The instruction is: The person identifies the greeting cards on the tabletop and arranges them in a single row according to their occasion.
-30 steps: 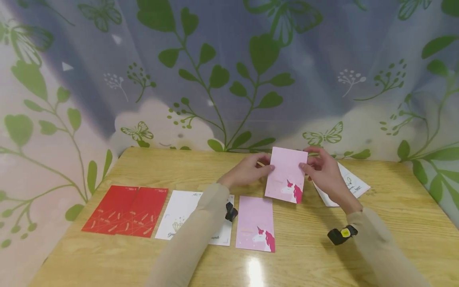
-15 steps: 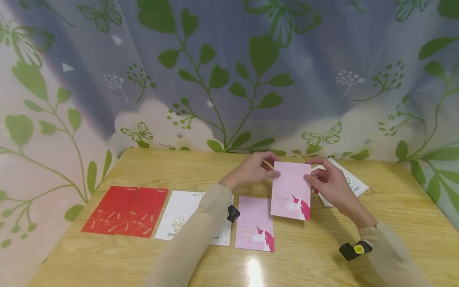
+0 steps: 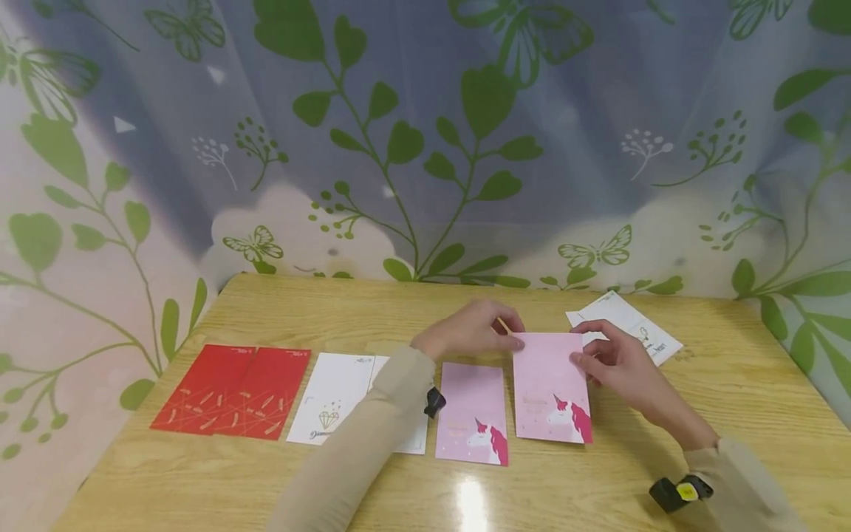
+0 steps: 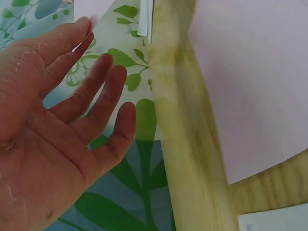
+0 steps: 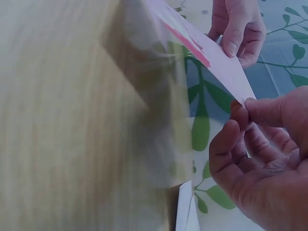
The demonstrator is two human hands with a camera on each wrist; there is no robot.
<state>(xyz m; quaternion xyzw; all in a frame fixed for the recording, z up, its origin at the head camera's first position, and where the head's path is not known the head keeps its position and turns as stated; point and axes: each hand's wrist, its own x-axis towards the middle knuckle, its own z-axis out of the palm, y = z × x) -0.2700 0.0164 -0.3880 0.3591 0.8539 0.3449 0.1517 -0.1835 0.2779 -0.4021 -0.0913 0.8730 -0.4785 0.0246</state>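
A pink unicorn card (image 3: 550, 384) is held up by its two upper corners, tilted over the table. My left hand (image 3: 475, 327) pinches its upper left corner between thumb and forefinger; in the left wrist view the other fingers of the left hand (image 4: 82, 106) spread loosely. At the upper right edge, my right hand (image 3: 614, 362) pinches the card between thumb and curled forefinger, plain in the right wrist view on the right hand (image 5: 264, 154). A matching pink card (image 3: 471, 414) lies flat just left of the held one.
Two red cards (image 3: 233, 391) lie side by side at the left on the wooden table (image 3: 266, 488). White cards with a diamond print (image 3: 330, 395) lie beside them, partly behind my left sleeve. More white cards (image 3: 625, 321) overlap at the back right. A patterned curtain (image 3: 425, 148) hangs behind.
Both hands have brought the held pink card down and toward me, slightly to the right, so that it now stands beside the flat pink card. The other cards stay put.
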